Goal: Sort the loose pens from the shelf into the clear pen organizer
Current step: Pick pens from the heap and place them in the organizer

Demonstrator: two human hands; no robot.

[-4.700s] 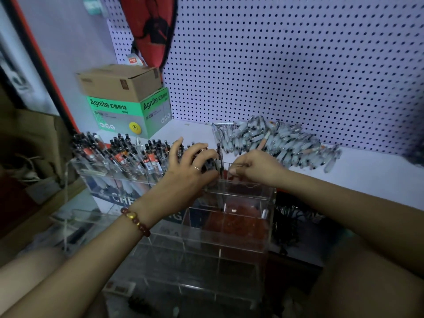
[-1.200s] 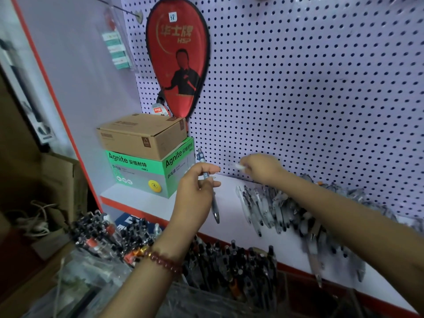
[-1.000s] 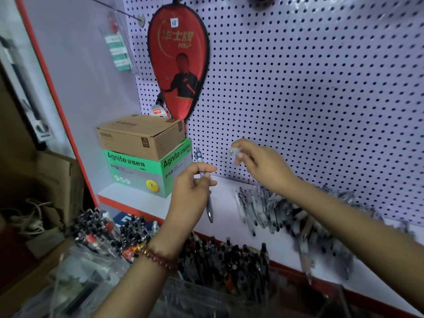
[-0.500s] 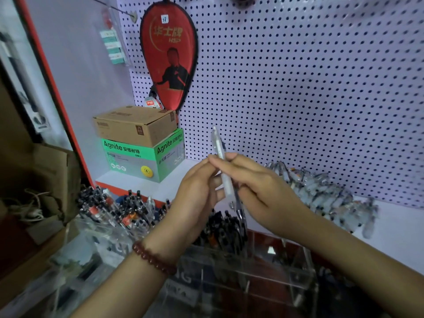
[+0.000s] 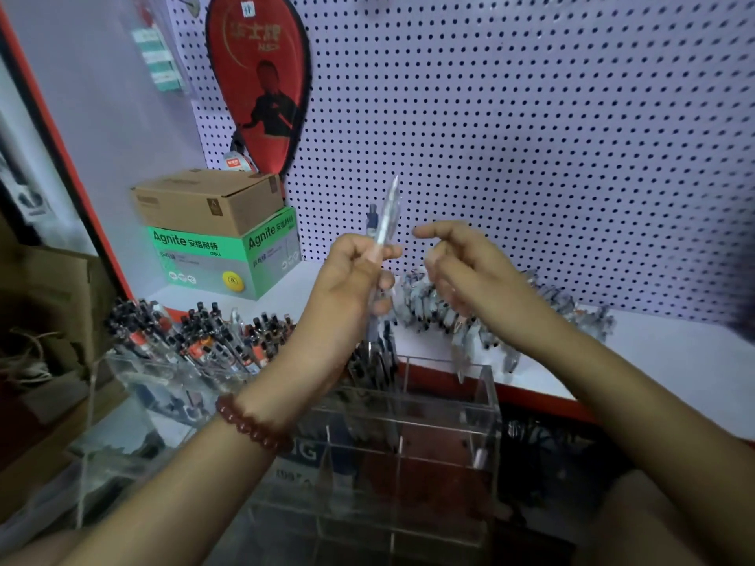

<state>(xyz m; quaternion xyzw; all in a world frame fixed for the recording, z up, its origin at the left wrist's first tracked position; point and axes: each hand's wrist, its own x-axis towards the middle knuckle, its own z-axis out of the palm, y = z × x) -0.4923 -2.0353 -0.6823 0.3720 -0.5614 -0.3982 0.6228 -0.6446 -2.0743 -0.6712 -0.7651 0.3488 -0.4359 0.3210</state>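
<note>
My left hand (image 5: 351, 275) grips two pens upright above the clear pen organizer (image 5: 486, 406): a clear pen (image 5: 388, 214) and a darker pen (image 5: 371, 218) behind it. Just to the right, my right hand (image 5: 461, 263) hovers a little apart from those pens with loosely curled fingers and holds nothing. A pile of loose pens (image 5: 572, 316) lies on the white shelf (image 5: 674, 369) behind and below my right hand. The organizer's left compartments hold several dark pens (image 5: 204, 337); its near compartments look empty.
A brown carton on a green box (image 5: 220, 255) stands at the shelf's left end. A red racket cover (image 5: 257, 83) hangs on the pegboard (image 5: 531, 136). The shelf has a red front edge (image 5: 531, 398). Cardboard and cables lie at far left.
My right hand brought a clear pen from the shelf to my left hand, then let go and drew away to the right. My left hand now holds both pens.
</note>
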